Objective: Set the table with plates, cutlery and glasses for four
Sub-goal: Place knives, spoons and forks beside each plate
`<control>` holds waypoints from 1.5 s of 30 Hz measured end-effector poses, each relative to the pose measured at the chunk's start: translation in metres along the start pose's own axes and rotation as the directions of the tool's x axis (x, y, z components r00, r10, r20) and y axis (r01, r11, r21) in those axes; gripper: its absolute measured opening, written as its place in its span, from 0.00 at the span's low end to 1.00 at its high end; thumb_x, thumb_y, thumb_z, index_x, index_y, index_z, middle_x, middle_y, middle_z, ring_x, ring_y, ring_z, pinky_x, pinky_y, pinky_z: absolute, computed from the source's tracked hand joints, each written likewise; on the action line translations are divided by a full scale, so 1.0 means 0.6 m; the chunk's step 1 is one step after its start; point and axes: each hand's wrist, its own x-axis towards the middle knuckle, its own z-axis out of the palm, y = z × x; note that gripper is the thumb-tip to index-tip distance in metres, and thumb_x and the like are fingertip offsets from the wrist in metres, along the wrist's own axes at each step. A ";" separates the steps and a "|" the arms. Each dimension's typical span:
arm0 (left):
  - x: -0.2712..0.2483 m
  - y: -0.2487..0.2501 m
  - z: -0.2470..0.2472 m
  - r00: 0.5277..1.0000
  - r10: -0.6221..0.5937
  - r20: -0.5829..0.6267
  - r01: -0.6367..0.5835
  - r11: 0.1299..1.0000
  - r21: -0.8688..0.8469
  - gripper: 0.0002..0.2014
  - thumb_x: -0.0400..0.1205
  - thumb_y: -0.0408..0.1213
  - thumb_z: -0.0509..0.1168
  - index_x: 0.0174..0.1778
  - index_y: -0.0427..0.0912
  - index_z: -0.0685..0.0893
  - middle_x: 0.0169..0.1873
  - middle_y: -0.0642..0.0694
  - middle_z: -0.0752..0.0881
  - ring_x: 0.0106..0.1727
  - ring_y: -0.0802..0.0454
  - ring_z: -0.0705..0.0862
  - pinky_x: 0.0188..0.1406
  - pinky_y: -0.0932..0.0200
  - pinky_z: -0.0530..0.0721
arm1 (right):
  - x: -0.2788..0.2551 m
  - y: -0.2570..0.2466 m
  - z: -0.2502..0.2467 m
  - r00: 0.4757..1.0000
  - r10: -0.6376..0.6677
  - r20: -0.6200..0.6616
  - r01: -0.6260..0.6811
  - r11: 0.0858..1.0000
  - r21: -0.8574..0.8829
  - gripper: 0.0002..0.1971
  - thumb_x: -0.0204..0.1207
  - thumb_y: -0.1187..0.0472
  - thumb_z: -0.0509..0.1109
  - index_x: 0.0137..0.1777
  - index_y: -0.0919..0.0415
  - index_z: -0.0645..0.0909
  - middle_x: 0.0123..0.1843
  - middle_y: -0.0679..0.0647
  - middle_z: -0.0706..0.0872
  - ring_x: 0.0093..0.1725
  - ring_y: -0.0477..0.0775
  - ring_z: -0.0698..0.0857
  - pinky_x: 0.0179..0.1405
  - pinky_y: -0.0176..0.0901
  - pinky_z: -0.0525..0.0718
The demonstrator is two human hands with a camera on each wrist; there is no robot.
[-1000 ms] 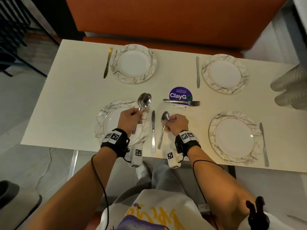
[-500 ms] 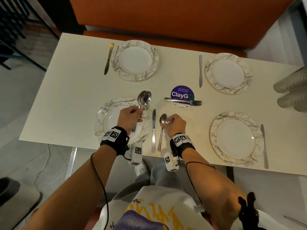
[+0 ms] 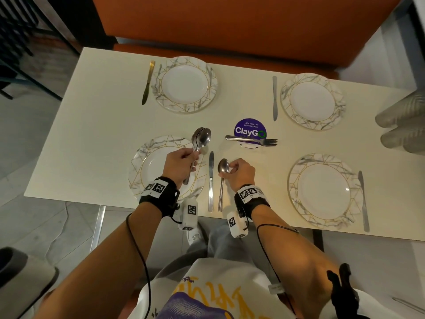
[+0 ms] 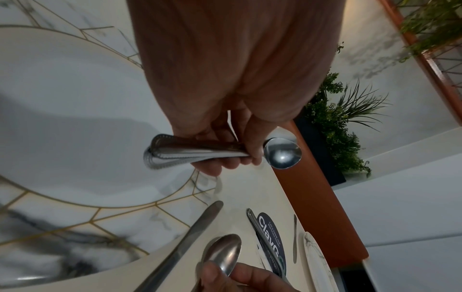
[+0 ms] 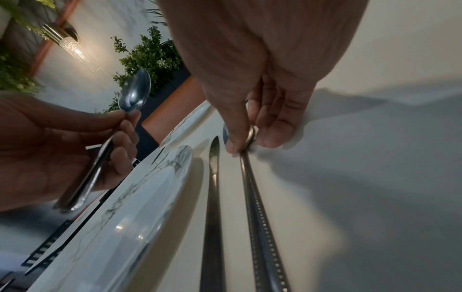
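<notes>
My left hand (image 3: 181,164) grips a bundle of spoons (image 3: 202,138) by their handles above the near-left plate (image 3: 147,166); the same spoons (image 4: 282,154) show in the left wrist view. My right hand (image 3: 239,173) pinches the neck of a single spoon (image 3: 222,180), which lies on the table just right of a knife (image 3: 211,180). From the right wrist, that spoon's beaded handle (image 5: 260,217) runs parallel to the knife (image 5: 212,197). Three more marble-patterned plates, far left (image 3: 185,85), far right (image 3: 312,101) and near right (image 3: 324,192), each have a knife beside them.
Forks (image 3: 253,141) lie stacked across a purple ClayGo sticker (image 3: 250,130) at the table's middle. An orange bench (image 3: 230,24) runs behind the far edge. Grey ribbed objects (image 3: 402,125) stand at the right edge. The table's near edge is just under my wrists.
The right hand has lowered the single spoon flat onto the table beside the knife. The left hand has stayed where it was with its spoons.
</notes>
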 end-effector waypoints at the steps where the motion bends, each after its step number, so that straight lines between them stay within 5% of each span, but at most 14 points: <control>1: 0.001 -0.001 0.001 1.000 -0.002 0.001 0.002 1.000 0.001 0.05 0.87 0.37 0.71 0.50 0.43 0.92 0.40 0.44 0.90 0.42 0.51 0.86 0.52 0.51 0.90 | 0.000 0.001 -0.003 1.000 0.002 -0.014 -0.001 1.000 0.022 0.20 0.69 0.57 0.86 0.56 0.59 0.83 0.40 0.50 0.84 0.39 0.49 0.83 0.49 0.43 0.86; 6: 0.000 0.009 0.016 0.999 -0.011 0.039 0.012 1.000 -0.025 0.09 0.85 0.38 0.73 0.55 0.38 0.92 0.47 0.43 0.93 0.46 0.51 0.89 0.50 0.57 0.87 | -0.009 -0.004 -0.029 0.996 -0.039 -0.084 0.051 0.987 0.154 0.13 0.83 0.57 0.74 0.63 0.60 0.83 0.48 0.52 0.86 0.48 0.53 0.85 0.56 0.44 0.85; 10: -0.009 0.026 0.048 0.992 -0.011 0.123 0.018 0.998 -0.063 0.08 0.83 0.36 0.75 0.54 0.35 0.92 0.48 0.36 0.93 0.45 0.47 0.91 0.50 0.51 0.92 | -0.014 -0.027 -0.060 0.987 -0.143 -0.071 0.156 0.959 0.238 0.08 0.84 0.54 0.71 0.58 0.55 0.86 0.50 0.52 0.91 0.49 0.56 0.90 0.58 0.55 0.91; 16: -0.038 0.058 0.136 0.967 -0.012 0.254 0.028 0.998 -0.057 0.11 0.81 0.33 0.78 0.54 0.28 0.90 0.39 0.40 0.92 0.36 0.47 0.89 0.36 0.57 0.90 | -0.020 -0.038 -0.130 0.968 -0.232 -0.099 0.251 0.923 0.292 0.11 0.82 0.50 0.73 0.57 0.56 0.87 0.49 0.53 0.92 0.46 0.56 0.91 0.45 0.44 0.89; 18: -0.049 0.069 0.171 0.958 -0.003 0.287 0.017 0.999 -0.045 0.11 0.80 0.31 0.78 0.53 0.27 0.90 0.38 0.40 0.92 0.33 0.50 0.89 0.32 0.61 0.88 | -0.016 -0.022 -0.160 0.970 -0.207 -0.123 0.237 0.914 0.329 0.10 0.80 0.54 0.75 0.57 0.58 0.87 0.49 0.54 0.92 0.44 0.55 0.91 0.39 0.39 0.87; 20: -0.055 0.077 0.210 0.945 0.007 0.328 0.006 0.999 -0.038 0.12 0.79 0.31 0.79 0.53 0.26 0.90 0.40 0.39 0.92 0.38 0.48 0.91 0.40 0.57 0.92 | -0.014 0.000 -0.197 0.978 -0.168 -0.126 0.204 0.894 0.399 0.08 0.80 0.60 0.76 0.56 0.60 0.87 0.47 0.55 0.92 0.40 0.51 0.90 0.32 0.32 0.83; 25: -0.074 0.095 0.338 0.897 0.011 0.441 -0.030 0.999 0.036 0.12 0.80 0.33 0.78 0.54 0.28 0.90 0.46 0.36 0.94 0.41 0.48 0.92 0.42 0.58 0.91 | 0.006 0.077 -0.313 0.990 -0.024 -0.138 0.096 0.834 0.544 0.04 0.80 0.65 0.74 0.52 0.64 0.87 0.45 0.63 0.94 0.37 0.53 0.90 0.33 0.42 0.85; 29: -0.093 0.096 0.475 0.882 0.001 0.472 -0.049 0.995 0.089 0.12 0.83 0.34 0.75 0.55 0.27 0.88 0.41 0.36 0.92 0.38 0.48 0.91 0.40 0.55 0.92 | 0.031 0.161 -0.418 0.983 0.069 -0.171 0.049 0.796 0.603 0.02 0.79 0.68 0.74 0.49 0.65 0.87 0.42 0.64 0.93 0.36 0.56 0.90 0.36 0.48 0.89; 34: -0.110 0.068 0.631 0.916 -0.018 0.401 -0.044 0.988 0.146 0.07 0.92 0.35 0.62 0.50 0.37 0.79 0.32 0.43 0.81 0.30 0.49 0.80 0.31 0.55 0.84 | 0.070 0.296 -0.547 0.954 0.215 -0.207 -0.074 0.844 0.531 0.01 0.76 0.64 0.77 0.44 0.59 0.88 0.37 0.57 0.92 0.33 0.54 0.88 0.39 0.53 0.90; 37: -0.110 0.059 0.689 0.940 -0.056 0.335 0.005 0.989 0.151 0.07 0.92 0.35 0.58 0.52 0.38 0.80 0.34 0.45 0.81 0.29 0.52 0.75 0.28 0.58 0.78 | 0.087 0.371 -0.600 0.936 0.279 -0.215 -0.157 0.878 0.452 0.03 0.70 0.57 0.79 0.42 0.54 0.90 0.37 0.52 0.92 0.35 0.54 0.88 0.49 0.57 0.92; 41: -0.113 0.057 0.728 0.950 -0.118 0.290 0.098 0.992 0.084 0.14 0.92 0.30 0.53 0.49 0.38 0.84 0.35 0.44 0.80 0.28 0.52 0.73 0.23 0.61 0.72 | 0.096 0.437 -0.630 0.930 0.308 -0.200 -0.222 0.906 0.361 0.05 0.70 0.58 0.81 0.45 0.50 0.90 0.44 0.53 0.94 0.46 0.57 0.92 0.56 0.54 0.92; 45: -0.118 0.052 0.738 0.954 -0.134 0.268 0.122 0.991 0.064 0.14 0.92 0.29 0.54 0.49 0.36 0.85 0.37 0.43 0.79 0.29 0.51 0.73 0.25 0.60 0.74 | 0.097 0.459 -0.634 0.910 0.331 -0.249 -0.265 0.928 0.263 0.05 0.75 0.65 0.78 0.49 0.57 0.92 0.46 0.54 0.94 0.45 0.55 0.92 0.49 0.41 0.90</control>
